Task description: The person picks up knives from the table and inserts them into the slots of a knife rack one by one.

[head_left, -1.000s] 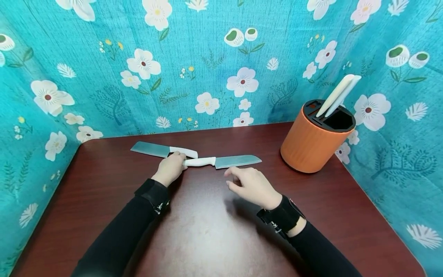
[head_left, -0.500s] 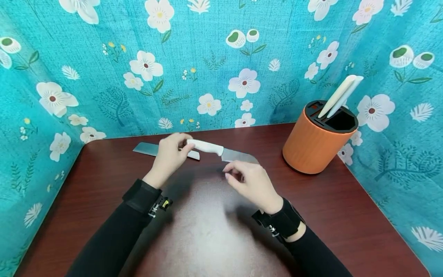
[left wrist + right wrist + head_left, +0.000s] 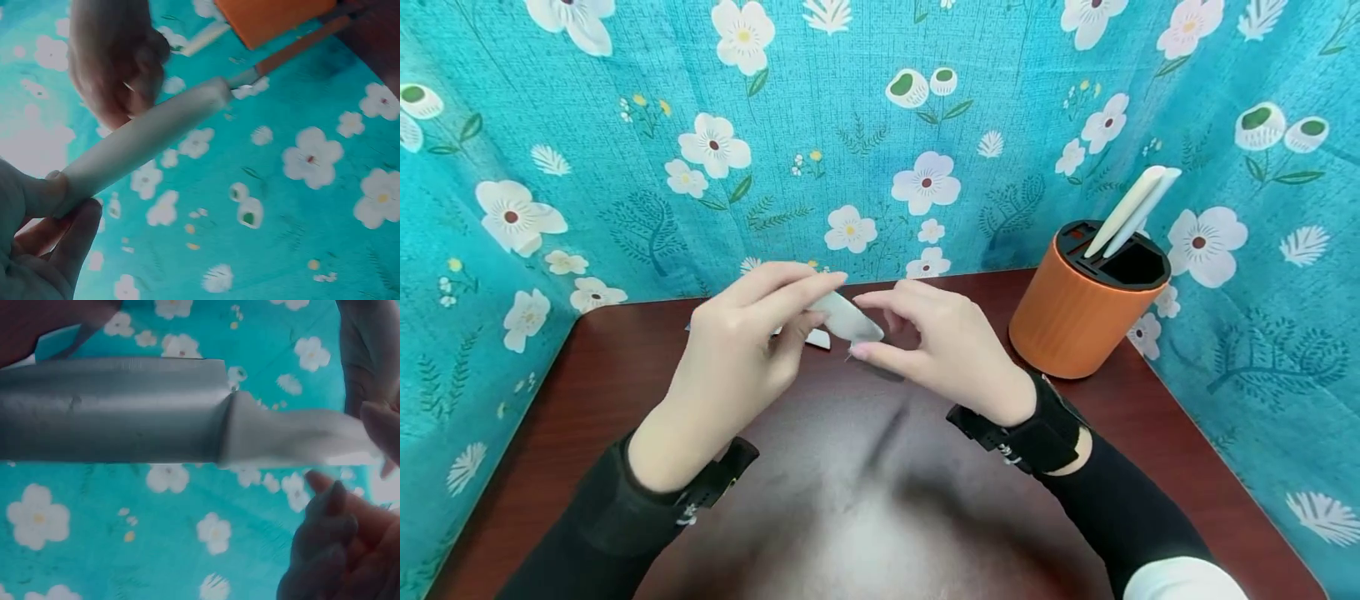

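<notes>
My left hand (image 3: 737, 333) pinches the butt end of a white knife handle (image 3: 852, 318) between thumb and fingers, holding the knife above the table. Its broad grey blade (image 3: 125, 412) shows in the right wrist view; in the left wrist view it is seen nearly edge-on. Beside the handle is my right hand (image 3: 940, 342), thumb and fingers parted and slightly bent; in the right wrist view its fingertips (image 3: 322, 481) lie just below the handle, seemingly apart from it. A second knife (image 3: 818, 338) lies on the table, mostly hidden behind my left hand.
An orange knife block (image 3: 1067, 321) with a black slotted top stands at the back right. Two pale knife handles (image 3: 1131, 212) stick up from it. A blue floral cloth (image 3: 850, 150) hangs round the back and sides of the dark red table (image 3: 1142, 467).
The left hand has lifted the knife off the table and brought it nearer, turning the handle toward the right hand. The right hand has risen slightly and spread its thumb from its fingers.
</notes>
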`<state>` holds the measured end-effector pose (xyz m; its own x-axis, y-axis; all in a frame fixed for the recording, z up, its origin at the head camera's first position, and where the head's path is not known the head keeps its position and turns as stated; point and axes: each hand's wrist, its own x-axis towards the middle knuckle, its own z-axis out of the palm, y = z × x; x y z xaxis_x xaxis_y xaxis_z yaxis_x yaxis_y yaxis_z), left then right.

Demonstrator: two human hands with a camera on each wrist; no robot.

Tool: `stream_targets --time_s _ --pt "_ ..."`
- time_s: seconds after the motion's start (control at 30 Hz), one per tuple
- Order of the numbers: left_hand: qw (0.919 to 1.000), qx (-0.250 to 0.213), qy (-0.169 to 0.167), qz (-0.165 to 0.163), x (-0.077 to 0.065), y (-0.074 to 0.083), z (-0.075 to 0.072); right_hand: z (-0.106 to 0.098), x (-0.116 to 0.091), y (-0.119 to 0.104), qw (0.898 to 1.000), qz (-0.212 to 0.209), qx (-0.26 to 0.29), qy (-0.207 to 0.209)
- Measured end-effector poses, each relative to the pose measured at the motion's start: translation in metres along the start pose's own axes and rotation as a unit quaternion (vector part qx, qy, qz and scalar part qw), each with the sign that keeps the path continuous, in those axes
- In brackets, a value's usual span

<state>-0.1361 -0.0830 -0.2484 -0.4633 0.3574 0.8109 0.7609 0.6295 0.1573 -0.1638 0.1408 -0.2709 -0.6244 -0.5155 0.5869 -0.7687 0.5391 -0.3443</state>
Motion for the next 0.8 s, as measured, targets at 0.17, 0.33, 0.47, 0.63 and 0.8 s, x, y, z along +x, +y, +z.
stream_targets --time_s 0.17,0.33,0.47,0.63,0.8 --pt "0.9977 -0.028 -0.012 0.060 -0.006 0.011 0.000 -0.001 0.006 -0.017 1.000 -0.015 0.015 -0.015" --pt "0.9933 -0.035 -0.032 0.106 -0.012 0.021 0.002 -0.004 0.005 -0.024 0.997 -0.038 0.062 -0.024" --pt "0.9904 -0.014 -0.039 0.132 -0.012 0.031 -0.002 -0.004 0.005 -0.026 0.994 -0.051 0.094 -0.029" --pt "0.9852 -0.002 0.029 0.169 -0.008 0.037 -0.002 -0.012 0.005 -0.025 0.993 -0.067 0.095 -0.025" --pt "0.9757 -0.004 0.117 0.185 -0.016 0.034 0.000 -0.046 0.006 -0.017 0.995 -0.016 0.096 0.035"
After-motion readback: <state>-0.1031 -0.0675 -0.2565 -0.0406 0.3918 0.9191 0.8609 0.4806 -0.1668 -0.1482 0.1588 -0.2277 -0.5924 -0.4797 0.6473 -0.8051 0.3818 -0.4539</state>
